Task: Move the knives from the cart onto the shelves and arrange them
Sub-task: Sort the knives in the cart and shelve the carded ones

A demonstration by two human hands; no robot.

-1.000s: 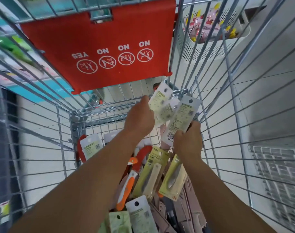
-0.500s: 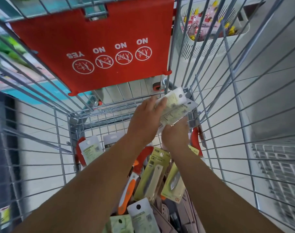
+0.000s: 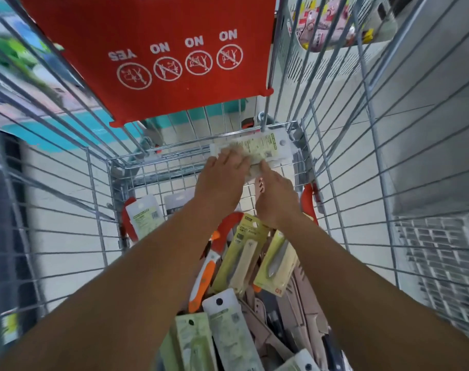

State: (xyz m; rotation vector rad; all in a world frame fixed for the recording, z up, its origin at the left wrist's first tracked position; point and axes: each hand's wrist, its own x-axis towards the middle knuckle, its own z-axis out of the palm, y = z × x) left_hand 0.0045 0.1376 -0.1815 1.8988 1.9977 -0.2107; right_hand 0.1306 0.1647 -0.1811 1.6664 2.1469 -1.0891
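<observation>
Both my hands hold a small stack of carded knife packs (image 3: 271, 147) with white-and-green labels, lying sideways near the far end of the wire cart (image 3: 99, 199). My left hand (image 3: 222, 178) lies over the stack's left part with its fingers on top. My right hand (image 3: 273, 194) grips the stack's lower edge from beneath. Below my forearms the cart holds a heap of packaged knives: an orange-handled knife (image 3: 202, 279), yellow-green carded fruit knives (image 3: 244, 258), pale green packs (image 3: 228, 333) and pinkish sheathed knives (image 3: 305, 311).
The red child-seat flap (image 3: 158, 57) with YES/NO pictograms hangs at the cart's far end. Beyond the right wall stand a white perforated basket (image 3: 332, 60) of pink goods and a grey crate (image 3: 442, 263) on the floor. Blurred shelving runs along the left.
The fanned-out packs have been gathered into one flat stack and turned sideways. Both hands moved farther toward the cart's end.
</observation>
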